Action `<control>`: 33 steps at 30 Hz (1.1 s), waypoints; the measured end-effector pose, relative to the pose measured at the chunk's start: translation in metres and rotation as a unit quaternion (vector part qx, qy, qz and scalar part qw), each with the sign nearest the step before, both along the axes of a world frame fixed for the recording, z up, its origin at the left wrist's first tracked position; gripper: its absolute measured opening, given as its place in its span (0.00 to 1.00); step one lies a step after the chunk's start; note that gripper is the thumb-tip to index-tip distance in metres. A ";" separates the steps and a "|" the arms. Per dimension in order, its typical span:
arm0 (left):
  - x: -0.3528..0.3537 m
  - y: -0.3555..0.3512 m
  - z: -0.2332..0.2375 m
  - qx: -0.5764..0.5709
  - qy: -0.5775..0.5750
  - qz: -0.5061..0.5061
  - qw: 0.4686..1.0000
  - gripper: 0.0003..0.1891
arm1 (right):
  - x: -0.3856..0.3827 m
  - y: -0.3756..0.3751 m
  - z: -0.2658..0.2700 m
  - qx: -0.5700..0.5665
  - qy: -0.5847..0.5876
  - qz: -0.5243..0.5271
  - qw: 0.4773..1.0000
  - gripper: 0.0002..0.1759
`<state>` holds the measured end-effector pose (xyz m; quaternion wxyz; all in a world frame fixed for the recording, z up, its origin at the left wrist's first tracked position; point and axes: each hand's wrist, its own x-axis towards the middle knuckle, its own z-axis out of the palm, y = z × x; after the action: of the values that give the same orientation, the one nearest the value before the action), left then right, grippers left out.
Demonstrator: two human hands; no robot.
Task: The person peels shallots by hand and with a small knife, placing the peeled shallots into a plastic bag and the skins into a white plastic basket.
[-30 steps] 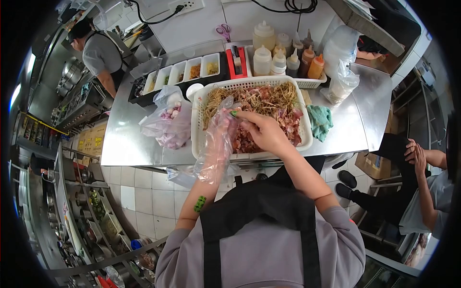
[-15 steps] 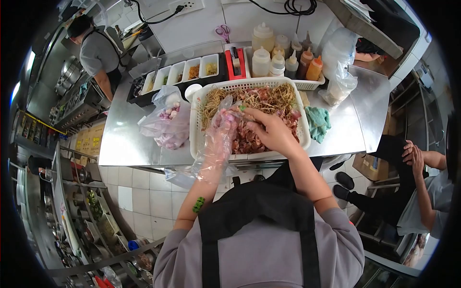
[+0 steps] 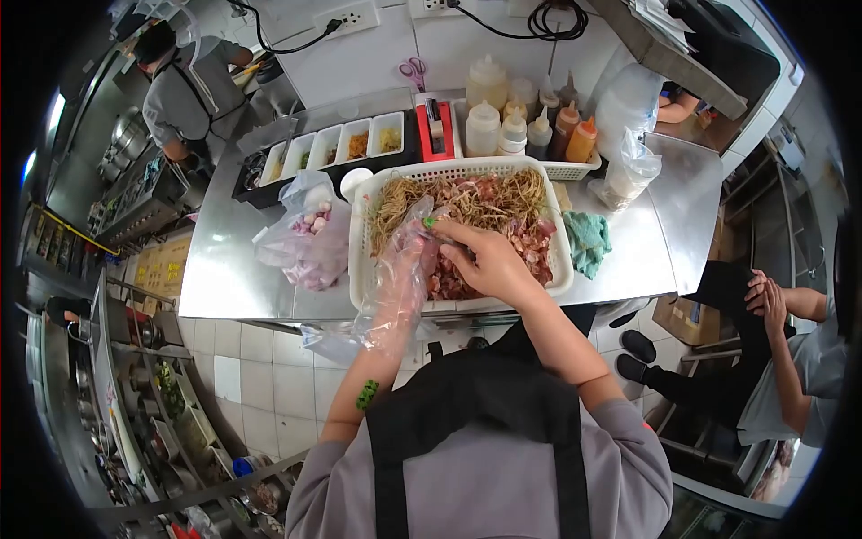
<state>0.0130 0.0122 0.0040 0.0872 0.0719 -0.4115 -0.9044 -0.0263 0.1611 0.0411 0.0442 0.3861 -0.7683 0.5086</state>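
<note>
My left hand [image 3: 410, 260], in a loose clear plastic glove, is curled over the left part of a white plastic basket [image 3: 361, 283]. My bare right hand [image 3: 489, 260] reaches across, its index fingertip meeting the left fingers at a small green spot [image 3: 429, 222]. Both hands have their fingers closed in there; what they hold is too small and covered to make out. Below them the basket contains reddish-brown papery onion skins [image 3: 449, 286] and dry stringy tops or roots [image 3: 395, 207]. Left of it sits a plastic bag [image 3: 310, 242] of pinkish peeled bulbs, looking like shallots.
Behind the basket stand a black tray of white containers [image 3: 359, 144], a red-framed device [image 3: 435, 130] and several squeeze bottles [image 3: 483, 126]. A green cloth [image 3: 587, 242] and a bagged cup [image 3: 633, 171] are to the right. One person [image 3: 193, 90] works at back left; another [image 3: 790, 350] sits at right.
The view has shifted slightly, so the basket appears a little lower and further left. Both hands stay together over the basket. The person at back left has turned and moved an arm.
</note>
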 end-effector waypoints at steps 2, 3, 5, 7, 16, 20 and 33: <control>-0.003 -0.003 -0.007 0.005 0.006 0.001 1.000 0.26 | -0.002 -0.002 0.002 0.010 0.007 -0.021 1.000 0.15; -0.004 -0.003 -0.009 0.009 0.010 0.000 1.000 0.25 | -0.003 -0.003 0.003 0.010 0.008 -0.018 1.000 0.15; -0.005 -0.002 -0.010 0.003 0.013 0.009 1.000 0.24 | -0.002 -0.003 0.005 0.017 0.005 -0.029 0.999 0.14; -0.004 -0.001 -0.010 -0.005 0.017 0.015 1.000 0.22 | -0.004 -0.003 0.005 0.002 -0.018 -0.011 1.000 0.14; -0.002 0.002 0.005 0.000 -0.021 0.022 1.000 0.20 | -0.024 0.007 -0.003 -0.042 -0.159 0.022 0.986 0.16; -0.008 -0.004 -0.015 0.005 0.024 0.008 1.000 0.24 | -0.019 0.007 0.000 0.037 -0.130 -0.036 0.990 0.18; 0.000 -0.009 0.010 0.111 0.063 -0.040 0.991 0.16 | -0.015 0.016 0.007 0.219 -0.011 -0.150 0.964 0.17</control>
<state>0.0126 0.0030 0.0138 0.0683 0.0078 -0.3050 -0.9499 -0.0409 0.1770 0.0483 0.0257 0.2614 -0.9105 0.3195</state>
